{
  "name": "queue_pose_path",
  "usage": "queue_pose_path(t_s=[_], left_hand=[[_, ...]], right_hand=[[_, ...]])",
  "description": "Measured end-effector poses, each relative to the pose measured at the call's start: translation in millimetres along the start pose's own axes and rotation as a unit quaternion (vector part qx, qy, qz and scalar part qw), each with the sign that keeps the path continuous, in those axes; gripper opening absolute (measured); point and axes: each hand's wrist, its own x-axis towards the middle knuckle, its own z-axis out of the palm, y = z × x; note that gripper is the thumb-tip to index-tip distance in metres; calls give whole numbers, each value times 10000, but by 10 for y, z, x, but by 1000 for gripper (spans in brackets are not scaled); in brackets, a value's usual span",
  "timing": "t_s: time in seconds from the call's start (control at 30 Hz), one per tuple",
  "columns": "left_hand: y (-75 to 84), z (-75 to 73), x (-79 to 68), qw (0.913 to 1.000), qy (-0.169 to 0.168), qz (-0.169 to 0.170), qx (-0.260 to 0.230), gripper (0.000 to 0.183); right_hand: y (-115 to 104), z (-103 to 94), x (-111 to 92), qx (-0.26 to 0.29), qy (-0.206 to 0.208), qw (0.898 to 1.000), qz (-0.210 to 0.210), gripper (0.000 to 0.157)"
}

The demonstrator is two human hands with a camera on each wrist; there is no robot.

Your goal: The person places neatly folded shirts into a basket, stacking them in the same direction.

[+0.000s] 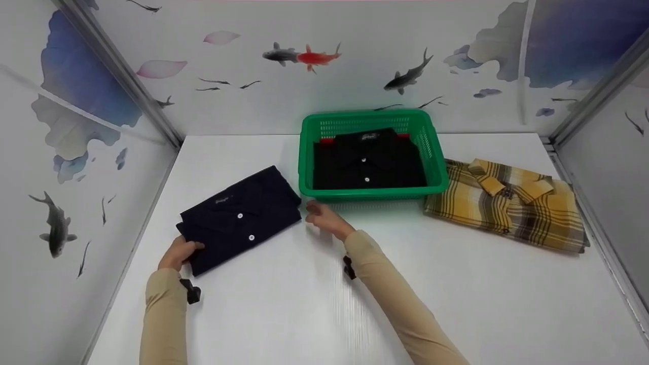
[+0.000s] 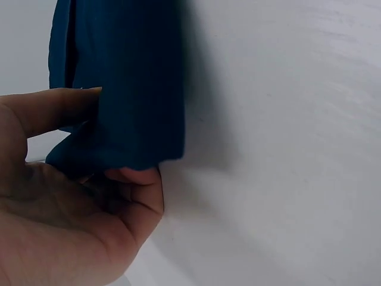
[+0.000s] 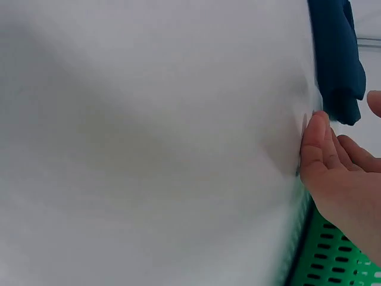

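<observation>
A folded navy shirt with white buttons lies at a slant on the left half of the table. My left hand pinches its lower left end, thumb on top; in the left wrist view the fingers are curled beneath the dark fabric. Close to the shirt's right end is my right hand, just in front of the basket. In the right wrist view this hand has its thumb apart from its loosely bent fingers, with nothing between them, near the shirt's end.
A green plastic basket stands at the back middle, holding a folded black shirt with some red fabric behind it. Right of the basket lies a folded yellow plaid shirt. Printed walls enclose the white table.
</observation>
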Motion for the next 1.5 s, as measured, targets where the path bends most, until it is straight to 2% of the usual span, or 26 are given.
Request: queue_pose_path(t_s=[0.07,0.2,0.4,0.5,0.63,0.73,0.9,1.03,1.1,1.23,1.4,1.5], left_hand=[[-7,5,4,10000,-10,66,17,71],[-30,2,13,9999,-68,79,-94,73],[-98,-39,73,9981,-307,331,-410,81],[-101,-53,67,9982,-321,328,-378,81],[-62,-45,17,9996,-212,153,-105,76],[-40,-38,2,9997,-217,104,9,74],[-43,-34,12,9993,-341,116,-11,75],[-57,-39,13,9990,-422,159,-71,75],[-57,-41,12,9988,-441,186,-97,75],[-54,-39,15,9988,-441,194,-74,75],[-67,-37,36,9989,-438,172,30,76],[-73,-25,25,9992,-357,177,92,75]], right_hand=[[-3,91,77,100,53,9999,95,68],[-82,239,95,296,123,9994,86,79],[-98,303,89,274,488,9972,496,61],[-78,303,77,92,523,9963,680,63],[-79,334,61,-359,576,9963,518,64],[-108,374,57,-507,723,9954,366,57],[-150,436,49,-25,1048,9933,489,32],[-141,471,53,563,1286,9876,702,31],[-137,490,60,803,1326,9848,780,38],[-150,528,72,1237,1071,9826,883,64],[-169,551,62,1239,334,9878,881,61],[-173,562,46,1005,78,9925,691,70]])
